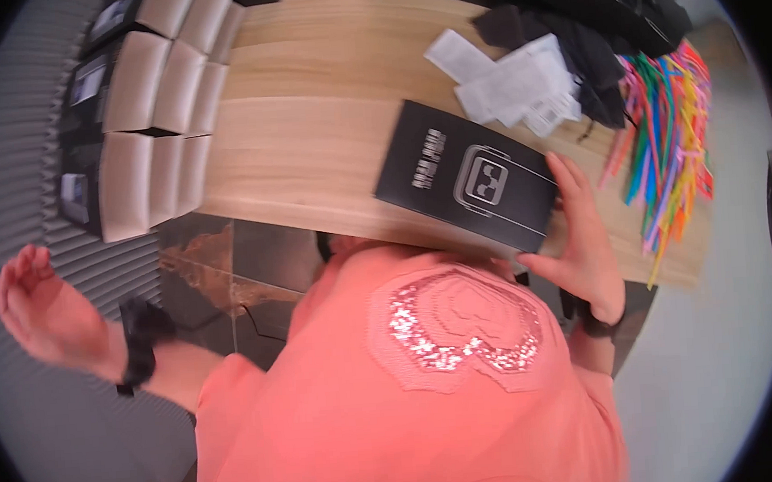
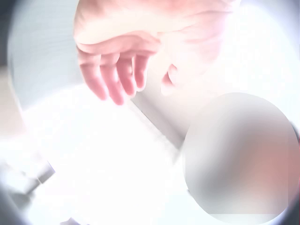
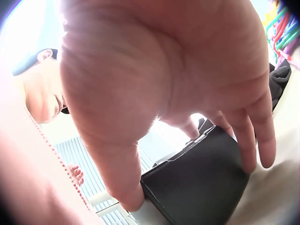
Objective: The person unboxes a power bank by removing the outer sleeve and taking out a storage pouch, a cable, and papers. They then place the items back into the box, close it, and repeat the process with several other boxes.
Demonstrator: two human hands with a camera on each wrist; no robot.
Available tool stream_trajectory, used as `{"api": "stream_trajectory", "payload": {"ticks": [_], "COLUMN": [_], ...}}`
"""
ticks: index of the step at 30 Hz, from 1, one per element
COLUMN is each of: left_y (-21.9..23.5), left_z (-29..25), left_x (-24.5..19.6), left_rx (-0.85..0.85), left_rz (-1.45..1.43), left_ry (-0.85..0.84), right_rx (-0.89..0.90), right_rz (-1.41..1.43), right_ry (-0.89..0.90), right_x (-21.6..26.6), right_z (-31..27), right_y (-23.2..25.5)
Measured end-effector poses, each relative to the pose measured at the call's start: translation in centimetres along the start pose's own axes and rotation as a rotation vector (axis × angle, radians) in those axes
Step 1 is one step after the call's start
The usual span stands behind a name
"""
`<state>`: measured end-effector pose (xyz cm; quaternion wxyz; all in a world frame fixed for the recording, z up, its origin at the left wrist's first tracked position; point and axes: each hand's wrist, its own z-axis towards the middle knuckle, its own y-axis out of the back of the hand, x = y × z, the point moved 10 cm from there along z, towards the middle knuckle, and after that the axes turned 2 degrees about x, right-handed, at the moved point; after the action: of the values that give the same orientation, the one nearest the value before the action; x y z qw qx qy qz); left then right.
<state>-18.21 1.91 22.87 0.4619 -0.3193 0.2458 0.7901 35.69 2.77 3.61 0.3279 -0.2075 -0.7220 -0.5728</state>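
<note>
A flat black box (image 1: 467, 177) with a smartwatch-shaped drawing and pale lettering on its top lies at the front edge of the wooden table. My right hand (image 1: 582, 232) grips its right end, thumb at the near corner and fingers along the far side. From the right wrist view, the dark end of the box (image 3: 197, 178) shows between the thumb and the fingers (image 3: 260, 136). Off to the left, beyond the table edge, my left hand (image 1: 46, 309) is raised in the air with palm up and fingers loosely bent. Nothing is in it in the left wrist view.
Stacked boxes with light sides (image 1: 137, 79) line the table's left end. White paper packets (image 1: 518, 84) and dark cloth-like items (image 1: 603, 74) lie behind the black box. A bundle of bright coloured strips (image 1: 671, 149) hangs toward the right edge. The wooden tabletop (image 1: 305, 112) spreads between them.
</note>
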Motion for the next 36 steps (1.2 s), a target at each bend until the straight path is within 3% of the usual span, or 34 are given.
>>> {"api": "stream_trajectory", "payload": {"ticks": [1,3,5,7,8,10,14,17,20,23,25,26,28,31,33,36], "left_y": [-4.6,-15.6,-23.7,-28.3,-30.0,-33.3,-35.3,-35.1,-34.3,-32.2,-29.8,-29.5,-29.7,-30.0,-30.5,-30.3], "left_z": [-1.7,-7.0,-11.3,-14.2,-14.8,-15.8,-16.4,-16.3,-16.0,-15.2,-16.2,-15.8,-16.2,-16.5,-16.6,-16.6], "left_x": [-0.6,0.0,2.3,4.7,5.1,4.1,7.2,7.7,9.0,12.1,15.8,15.7,17.2,17.5,17.5,18.1], "left_rx": [0.248,0.574,0.831,1.076,1.088,1.154,1.2,1.196,1.061,0.689,0.273,0.185,0.194,0.216,0.355,0.288], "left_rz": [-0.304,-0.269,-0.072,0.199,0.193,0.522,0.39,0.263,0.014,-0.476,-0.546,-0.533,-0.536,-0.597,-0.539,-0.633], "left_ry": [0.097,0.302,0.492,0.259,0.252,-0.143,-0.027,0.016,0.125,0.407,0.859,0.899,0.93,0.98,0.94,1.018], "right_rx": [-0.004,-0.012,-0.024,-0.048,-0.059,-0.037,-0.054,-0.076,-0.067,-0.111,0.019,0.025,-0.064,-0.025,0.004,0.037], "right_rz": [0.018,0.044,0.093,0.056,0.058,0.074,0.217,0.299,0.217,0.019,-0.002,0.0,-0.122,-0.158,-0.189,-0.197], "right_ry": [0.027,0.022,0.034,0.077,0.067,0.096,0.007,0.011,0.026,0.171,0.178,0.181,0.258,0.346,0.383,0.423], "right_x": [0.1,0.0,0.1,0.4,0.2,0.2,-1.8,-2.0,-1.2,1.0,1.2,1.4,2.7,5.5,6.0,6.4], "right_z": [0.1,0.4,0.8,1.0,1.0,1.1,1.1,0.9,0.8,0.9,1.5,1.9,2.8,4.3,4.8,5.2], "right_y": [-0.2,-0.4,-0.8,-1.3,-1.4,-1.7,-2.0,-1.9,-1.9,-1.1,-1.6,-1.6,-1.0,-1.2,-1.7,-1.7]}}
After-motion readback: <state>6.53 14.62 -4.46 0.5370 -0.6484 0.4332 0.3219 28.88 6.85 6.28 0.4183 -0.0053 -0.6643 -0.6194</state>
